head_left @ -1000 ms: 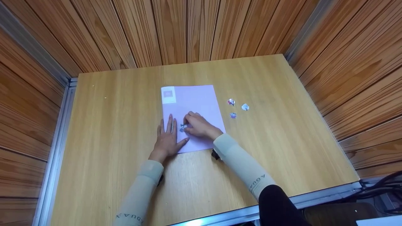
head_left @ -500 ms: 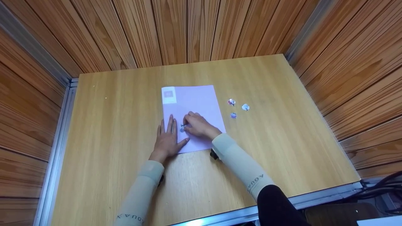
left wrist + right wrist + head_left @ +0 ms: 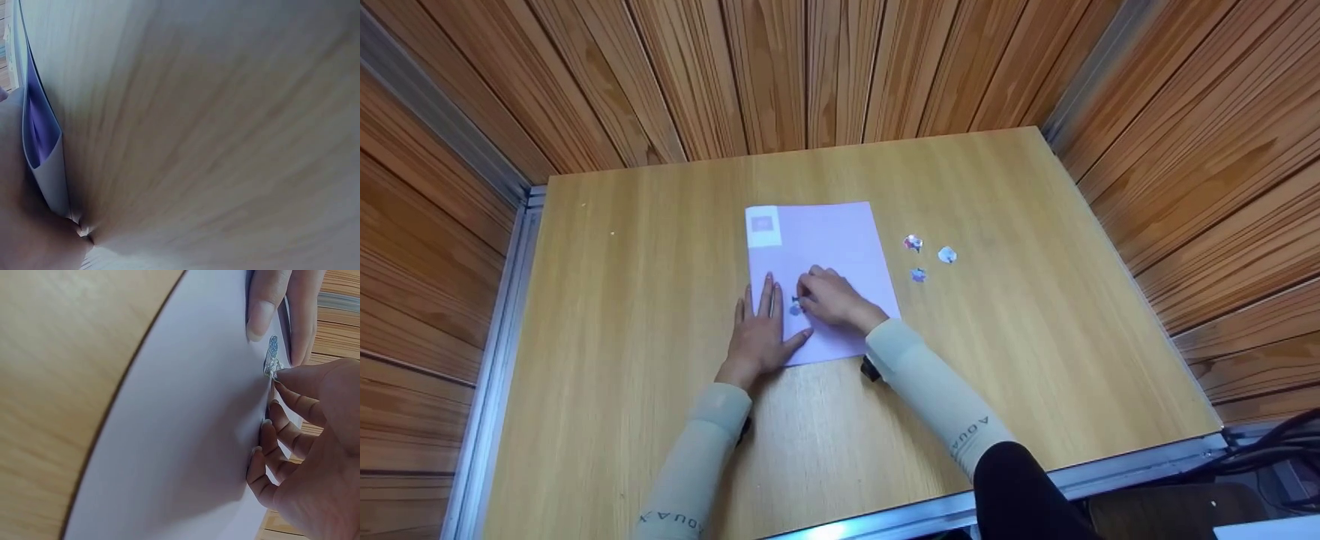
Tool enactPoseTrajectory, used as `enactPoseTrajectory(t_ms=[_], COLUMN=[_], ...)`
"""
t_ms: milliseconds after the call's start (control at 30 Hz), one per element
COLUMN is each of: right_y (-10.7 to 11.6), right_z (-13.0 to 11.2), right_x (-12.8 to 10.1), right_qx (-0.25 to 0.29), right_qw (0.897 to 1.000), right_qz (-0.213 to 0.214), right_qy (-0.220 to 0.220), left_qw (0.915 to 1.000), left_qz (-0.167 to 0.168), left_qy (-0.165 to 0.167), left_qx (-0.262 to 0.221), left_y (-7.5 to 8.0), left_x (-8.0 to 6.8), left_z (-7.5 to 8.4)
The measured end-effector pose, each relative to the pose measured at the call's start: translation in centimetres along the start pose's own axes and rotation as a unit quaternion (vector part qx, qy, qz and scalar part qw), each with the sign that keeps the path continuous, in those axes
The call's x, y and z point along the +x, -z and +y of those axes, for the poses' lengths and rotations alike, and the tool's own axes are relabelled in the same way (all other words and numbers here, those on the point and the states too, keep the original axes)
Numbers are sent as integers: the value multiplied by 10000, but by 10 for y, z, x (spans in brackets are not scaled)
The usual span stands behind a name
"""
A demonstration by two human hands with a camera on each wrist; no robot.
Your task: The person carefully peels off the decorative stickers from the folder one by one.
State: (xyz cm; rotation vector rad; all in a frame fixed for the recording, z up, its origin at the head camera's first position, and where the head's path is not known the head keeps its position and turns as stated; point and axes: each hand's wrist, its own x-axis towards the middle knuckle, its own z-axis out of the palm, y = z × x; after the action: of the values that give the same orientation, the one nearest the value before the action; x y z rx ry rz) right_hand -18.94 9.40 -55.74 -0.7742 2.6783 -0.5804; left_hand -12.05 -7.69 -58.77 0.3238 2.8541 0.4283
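Observation:
A lilac folder [image 3: 836, 232] with a white label at its top left lies on the table. My left hand [image 3: 756, 341] rests flat on its lower left part, fingers straight and thumb spread. Close to those fingers, a small shiny bluish sticker [image 3: 271, 354] is on the cover. My right hand [image 3: 836, 300] pinches the sticker's edge between thumb and index finger, and its other fingers curl against the cover. In the left wrist view the folder's curved spine [image 3: 50, 174] stands beside my hand, its end open.
To the right of the folder, three small stickers lie on the wooden table [image 3: 1020, 322]: a red-and-white one [image 3: 913, 243], a pale one [image 3: 947, 255] and a purple one [image 3: 919, 275]. Wood-panelled walls [image 3: 840, 75] surround the far side and both flanks.
My right thumb has shifted slightly away from me at the sticker, and the right forearm has edged left. My left hand and the folder stay where they were.

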Motion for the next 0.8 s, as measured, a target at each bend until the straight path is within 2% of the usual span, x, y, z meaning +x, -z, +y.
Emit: enactPoseTrajectory(t_ms=[367, 800], right_y=[-1, 2], right_z=[2, 3], right_x=[1, -1], right_qx=[18, 184], right_qw=[10000, 9996], right_qz=[-47, -39], right_qy=[-43, 215], left_qw=[10000, 9999], left_qz=[57, 77], left_qy=[3, -39], left_qx=[-77, -81], left_y=[2, 2], left_x=[-2, -3], left_z=[1, 1])
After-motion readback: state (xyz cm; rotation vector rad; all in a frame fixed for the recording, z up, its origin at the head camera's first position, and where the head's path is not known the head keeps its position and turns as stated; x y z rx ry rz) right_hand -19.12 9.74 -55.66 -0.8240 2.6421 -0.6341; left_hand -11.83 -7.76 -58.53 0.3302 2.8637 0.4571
